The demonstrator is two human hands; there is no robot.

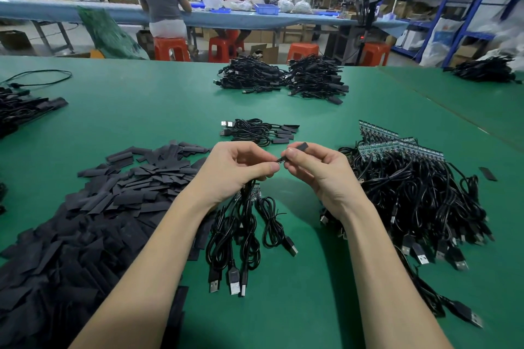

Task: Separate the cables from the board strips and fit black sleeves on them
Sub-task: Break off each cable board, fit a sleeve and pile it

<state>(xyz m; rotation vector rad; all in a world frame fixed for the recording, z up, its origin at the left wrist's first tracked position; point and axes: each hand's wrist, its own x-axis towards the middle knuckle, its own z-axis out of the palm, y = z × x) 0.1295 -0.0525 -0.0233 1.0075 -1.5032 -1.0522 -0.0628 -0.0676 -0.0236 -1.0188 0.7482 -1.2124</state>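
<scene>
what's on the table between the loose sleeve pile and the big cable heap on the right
In the head view, between the sleeve pile and the cable heap lie a few cables hanging from the left hand, on bare green table.

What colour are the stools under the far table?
The stools are bright orange-red, seen in the head view, the only one.

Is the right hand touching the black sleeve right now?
Touching. The head view shows the right hand pinching the black sleeve between thumb and fingertips, its far end sticking up past them.
</scene>
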